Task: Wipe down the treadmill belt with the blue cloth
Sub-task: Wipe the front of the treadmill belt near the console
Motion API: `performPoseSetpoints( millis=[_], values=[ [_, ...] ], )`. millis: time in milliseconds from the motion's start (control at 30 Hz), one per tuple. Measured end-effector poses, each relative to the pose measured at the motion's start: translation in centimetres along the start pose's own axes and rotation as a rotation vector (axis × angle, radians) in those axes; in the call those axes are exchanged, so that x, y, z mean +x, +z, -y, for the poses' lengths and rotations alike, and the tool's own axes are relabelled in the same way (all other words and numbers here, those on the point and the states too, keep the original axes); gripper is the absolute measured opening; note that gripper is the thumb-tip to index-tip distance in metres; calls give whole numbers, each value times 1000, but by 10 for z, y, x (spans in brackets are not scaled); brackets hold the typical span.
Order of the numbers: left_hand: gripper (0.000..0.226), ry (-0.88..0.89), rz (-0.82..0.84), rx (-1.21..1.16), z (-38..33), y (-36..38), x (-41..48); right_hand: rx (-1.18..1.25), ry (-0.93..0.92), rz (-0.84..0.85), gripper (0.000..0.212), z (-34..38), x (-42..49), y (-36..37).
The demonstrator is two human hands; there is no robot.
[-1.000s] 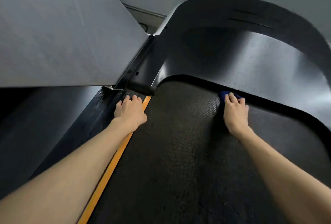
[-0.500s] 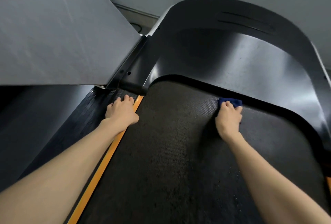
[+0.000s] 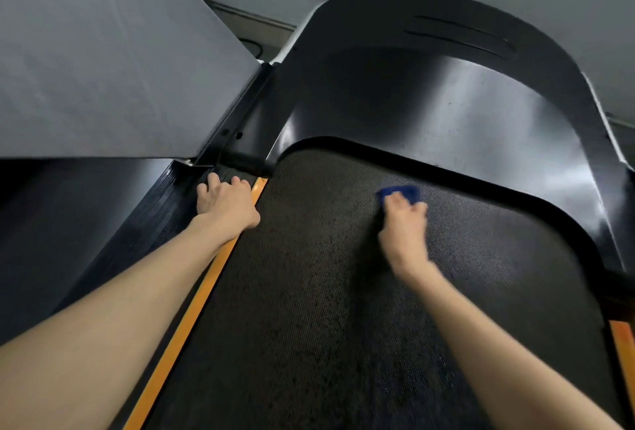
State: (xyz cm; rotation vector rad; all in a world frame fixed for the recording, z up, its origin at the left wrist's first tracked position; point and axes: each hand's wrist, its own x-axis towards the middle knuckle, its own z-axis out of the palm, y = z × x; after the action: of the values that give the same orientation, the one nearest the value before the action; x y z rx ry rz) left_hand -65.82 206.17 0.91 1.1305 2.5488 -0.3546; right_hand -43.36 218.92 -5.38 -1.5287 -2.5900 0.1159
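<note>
both hands reach out ahead in the head view, the only one given. right hand (image 3: 403,223) lies on top of the blue cloth (image 3: 400,192), fingers bent down over it and bunching it against the treadmill belt (image 3: 326,292). the hand is a little blurred, so where the thumb sits cannot be told. only the far edge of the cloth shows, poking out past the fingertips. it lies on the belt near the far end, just short of the dark lip where the belt runs under the glossy black motor cover (image 3: 429,113), and somewhat right of the belt's middle. left hand (image 3: 226,204) is flat, fingers straight and slightly apart, propped on the ribbed black side rail (image 3: 137,230) with its thumb side over the orange strip (image 3: 192,319) that edges the belt. it holds nothing and looks to be bearing weight. a grey slanted panel (image 3: 103,51) fills the upper left.

judging from this, the wiping itself is in hand, at the top of the belt. the long stretch nearer the person and the far corners look like ground yet to cover. the next move calls for firm downward pressure and a sideways or backward sweep, with the cloth flat enough not to roll up on the textured surface and the fingers clear of the gap under the cover.
</note>
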Motion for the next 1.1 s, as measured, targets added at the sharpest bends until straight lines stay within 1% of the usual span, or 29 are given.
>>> performPoseSetpoints(
  millis=[33,100,133,167,200,233,267,300,333,400,433,467,500,533,567,600,633,667,700,733,767,833,867,900,933,967,1033,1067,1100],
  values=[
    [62,-14,6,14,1,-1,0,-41,-233,17,50,14,-14,7],
    [63,-21,-5,29,3,1,-4,-186,-669,-15,57,12,-21,12],
    [64,-14,-19,30,4,2,-6,-235,-765,-40,58,0,-10,6],
    [64,-3,-30,27,6,2,-7,-257,-697,-29,55,-14,3,1],
    [64,3,-32,25,7,2,-7,-239,-477,-13,53,-26,16,-4],
    [63,4,-29,26,7,2,-7,-177,-166,-18,52,-35,26,-6],
    [62,2,-25,27,6,1,-5,-101,83,10,49,-29,26,-9],
    [60,0,-22,29,5,0,-4,-32,140,0,45,-13,17,-7],
    [59,-1,-20,30,4,-1,-3,14,57,5,45,7,6,-2],
    [57,1,-25,22,6,-1,-2,10,-384,79,55,44,-28,18],
    [57,10,-27,26,8,0,-2,2,-592,79,60,51,-41,21],
    [59,16,-26,36,9,1,-2,0,-760,75,60,48,-44,21],
    [61,18,-28,49,11,2,-2,-8,-857,45,57,43,-37,17],
    [64,16,-29,55,13,3,-2,-30,-848,16,55,35,-24,14],
    [65,17,-21,54,15,4,-2,-55,-732,8,54,27,-10,12],
    [67,25,-8,44,16,4,-1,-59,-507,-6,56,24,4,11],
    [67,30,5,32,16,5,0,16,-206,-16,58,24,16,10],
    [68,32,17,23,16,4,1,113,49,-14,58,34,21,7],
    [68,32,27,21,17,3,3,224,188,6,56,53,18,4],
    [68,32,37,17,18,2,5,303,190,25,55,77,9,2],
    [69,31,42,9,20,2,6,321,46,50,56,99,-6,7],
    [70,35,45,-1,23,2,5,249,-441,103,62,121,-44,18],
    [71,41,45,0,23,3,4,200,-609,94,66,118,-49,18],
    [71,47,42,5,22,4,2,142,-682,83,69,109,-39,16],
    [71,48,35,14,21,3,1,79,-665,82,70,102,-22,18],
    [70,49,33,23,21,2,1,59,-563,82,69,98,-4,20],
    [64,61,40,39,21,-3,3,222,-227,74,63,108,18,14],
    [60,64,43,51,20,-5,4,295,-151,55,59,122,16,12],
    [57,64,46,70,19,-8,5,309,-183,52,56,137,7,13]
  ],
)
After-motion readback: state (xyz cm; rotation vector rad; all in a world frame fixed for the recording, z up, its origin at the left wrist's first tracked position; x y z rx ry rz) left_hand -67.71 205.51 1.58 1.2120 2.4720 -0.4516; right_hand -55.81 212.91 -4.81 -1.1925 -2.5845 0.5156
